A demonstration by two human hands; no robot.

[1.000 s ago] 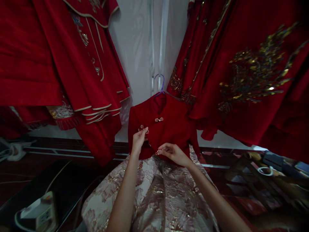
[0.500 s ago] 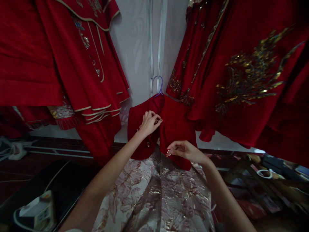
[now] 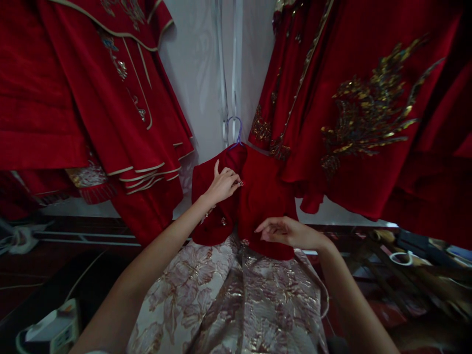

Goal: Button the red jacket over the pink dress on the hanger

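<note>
A short red vest (image 3: 267, 196) hangs in front of me on a purple hanger (image 3: 239, 130). My left hand (image 3: 224, 185) pinches a small beaded button (image 3: 241, 183) at the vest's front edge, its index finger raised. Lower down on the same edge sits another beaded ornament (image 3: 245, 242), out of my fingers. Just right of it, over the red cloth, my right hand (image 3: 283, 232) is loosely curled with thumb and index finger apart, nothing visible between them. One more beaded ornament (image 3: 223, 221) shows on the vest's left panel.
Below the vest hangs a pale floral brocade garment (image 3: 273, 295). Red garments (image 3: 140, 142) hang on the left, and a red one with gold sequins (image 3: 376, 108) on the right. A power strip (image 3: 61, 327) lies low left; a white ring (image 3: 401, 258) sits among clutter at right.
My right hand has let go of the lower beaded ornament and its fingers have parted. My left index finger has lifted while the pinch stays at the upper button. The view has shifted slightly.
</note>
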